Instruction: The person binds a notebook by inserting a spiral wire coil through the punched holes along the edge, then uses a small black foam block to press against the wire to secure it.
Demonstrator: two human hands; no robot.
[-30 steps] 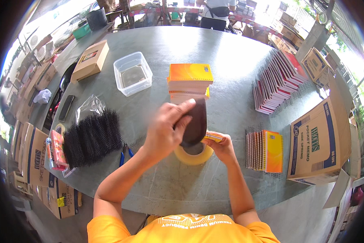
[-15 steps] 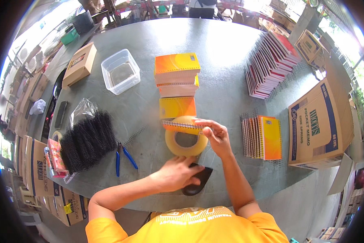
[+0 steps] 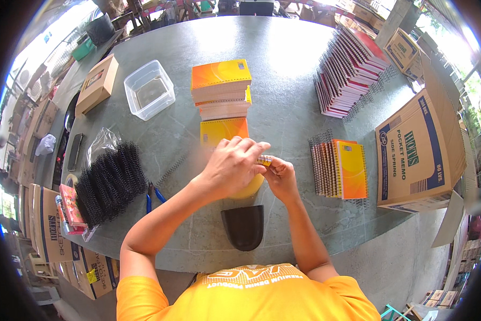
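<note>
My right hand [image 3: 280, 177] pinches the end of a small spiral notebook [image 3: 263, 160], whose coiled spine faces up. Over the rest of that spine lies my left hand [image 3: 231, 165], fingers bent around it and hiding most of the notebook. Beneath both hands a wide roll of yellowish tape [image 3: 249, 189] shows only in part. Closer to me rests a dark, rounded, scoop-like piece [image 3: 243, 227]. Just beyond my hands are stacks of orange-yellow notebooks [image 3: 221, 75]. To the right, finished-looking spiral notebooks [image 3: 350, 170] stand in a row.
Black spiral coils [image 3: 112, 182] are heaped at left beside blue-handled pliers [image 3: 156, 197]. A clear plastic tub [image 3: 149, 91] and a cardboard tray [image 3: 97, 85] sit farther back. Red spiral notebooks [image 3: 352, 72] lean at far right, near an open carton [image 3: 419, 155].
My left hand has left the dark rounded piece and moved up onto the notebook's spine. The dark piece now lies uncovered. My right hand keeps hold of the notebook.
</note>
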